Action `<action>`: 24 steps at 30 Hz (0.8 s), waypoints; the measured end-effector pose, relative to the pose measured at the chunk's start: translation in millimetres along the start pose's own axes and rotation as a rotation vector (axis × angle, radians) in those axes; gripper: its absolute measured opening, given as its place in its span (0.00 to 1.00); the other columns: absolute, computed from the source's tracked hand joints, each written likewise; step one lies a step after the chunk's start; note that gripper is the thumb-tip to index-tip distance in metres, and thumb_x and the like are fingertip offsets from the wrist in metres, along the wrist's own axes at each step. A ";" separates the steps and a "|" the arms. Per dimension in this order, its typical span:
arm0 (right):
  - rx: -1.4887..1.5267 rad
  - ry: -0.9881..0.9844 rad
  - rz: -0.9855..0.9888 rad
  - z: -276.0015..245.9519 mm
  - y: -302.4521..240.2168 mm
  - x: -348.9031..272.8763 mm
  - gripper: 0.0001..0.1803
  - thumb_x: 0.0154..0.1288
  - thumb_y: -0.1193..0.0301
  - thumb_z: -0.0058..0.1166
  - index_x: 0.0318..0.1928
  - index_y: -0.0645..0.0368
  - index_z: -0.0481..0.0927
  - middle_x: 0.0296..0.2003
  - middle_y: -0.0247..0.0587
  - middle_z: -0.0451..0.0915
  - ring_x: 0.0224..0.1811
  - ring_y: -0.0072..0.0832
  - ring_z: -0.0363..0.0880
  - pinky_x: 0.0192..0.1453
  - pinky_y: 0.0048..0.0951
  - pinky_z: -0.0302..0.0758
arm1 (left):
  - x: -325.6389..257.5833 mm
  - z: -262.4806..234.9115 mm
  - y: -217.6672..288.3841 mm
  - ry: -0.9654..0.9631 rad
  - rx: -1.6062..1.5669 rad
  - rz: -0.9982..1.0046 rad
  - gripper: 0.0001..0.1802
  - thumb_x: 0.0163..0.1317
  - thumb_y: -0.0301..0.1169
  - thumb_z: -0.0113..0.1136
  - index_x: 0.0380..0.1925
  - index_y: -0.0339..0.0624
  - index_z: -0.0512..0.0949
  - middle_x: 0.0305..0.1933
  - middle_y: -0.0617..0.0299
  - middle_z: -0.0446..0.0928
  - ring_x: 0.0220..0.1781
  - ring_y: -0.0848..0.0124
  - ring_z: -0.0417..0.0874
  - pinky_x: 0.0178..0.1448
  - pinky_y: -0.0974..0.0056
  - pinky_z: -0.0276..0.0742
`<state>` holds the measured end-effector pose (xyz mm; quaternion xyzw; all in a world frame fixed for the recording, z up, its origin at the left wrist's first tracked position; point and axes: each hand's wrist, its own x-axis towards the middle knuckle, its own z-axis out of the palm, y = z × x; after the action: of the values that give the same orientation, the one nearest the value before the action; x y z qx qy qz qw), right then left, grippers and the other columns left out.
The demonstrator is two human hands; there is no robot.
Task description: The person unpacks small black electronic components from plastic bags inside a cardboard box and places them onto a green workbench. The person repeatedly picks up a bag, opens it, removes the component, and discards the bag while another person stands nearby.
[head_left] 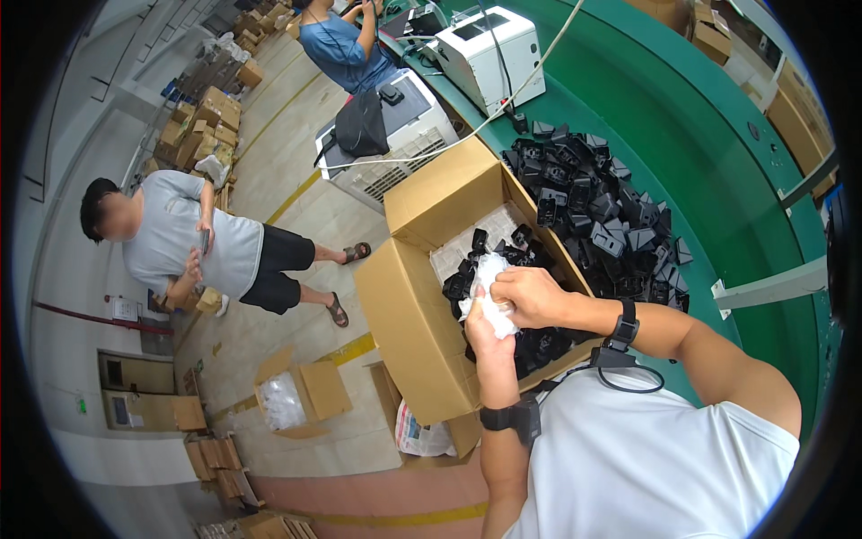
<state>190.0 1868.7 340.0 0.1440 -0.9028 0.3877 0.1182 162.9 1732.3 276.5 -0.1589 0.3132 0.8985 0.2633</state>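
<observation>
Over an open cardboard box [420, 337], both my hands hold a crumpled white wrapping [489, 269] that looks like thin plastic or foam. My left hand [489, 334] is closed around its lower side. My right hand [530, 296] grips it from the right with the fingers curled in. Whether anything is inside the wrapping cannot be made out. Beneath my hands the box contains many small black plastic housings [537, 349] and a sheet of newspaper [467, 242]. A large heap of similar black housings [593, 202] lies beside the box on the green bench.
The green workbench [709, 171] carries a white machine [498, 63]. Left of it stands an air cooler [382, 171] with a black bag [359, 126]. One person [193, 234] stands to the left, another [337, 45] at the back. Smaller open cartons [323, 391] sit on the floor.
</observation>
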 end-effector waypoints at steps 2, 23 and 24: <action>0.040 0.093 0.059 6.7 0.2 -1.9 0.09 0.39 0.76 0.57 0.21 0.58 0.68 0.21 0.40 0.71 0.29 0.43 0.74 0.28 0.40 0.69 | -1.1 12.5 -11.0 0.086 -0.007 0.115 0.19 0.65 0.37 0.53 0.47 0.31 0.73 0.43 0.54 0.79 0.43 0.64 0.81 0.48 0.61 0.75; 0.063 -0.290 -0.126 -6.3 -12.1 -8.4 0.29 0.38 0.80 0.56 0.49 0.65 0.71 0.41 0.50 0.72 0.47 0.47 0.71 0.52 0.39 0.70 | 11.1 -9.0 -7.1 0.029 -0.084 0.077 0.22 0.68 0.45 0.43 0.47 0.37 0.75 0.43 0.55 0.80 0.44 0.62 0.81 0.49 0.57 0.77; 0.130 -0.324 -0.179 -9.8 -5.2 -8.8 0.32 0.38 0.80 0.55 0.51 0.66 0.70 0.43 0.51 0.71 0.48 0.48 0.70 0.53 0.39 0.70 | 13.0 -10.5 -6.3 0.006 -0.077 0.055 0.22 0.68 0.45 0.44 0.47 0.37 0.75 0.43 0.55 0.80 0.44 0.61 0.81 0.48 0.57 0.77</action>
<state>201.0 1874.0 347.2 0.2914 -0.8667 0.4048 -0.0042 157.2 1734.6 259.7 -0.1628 0.2834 0.9163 0.2315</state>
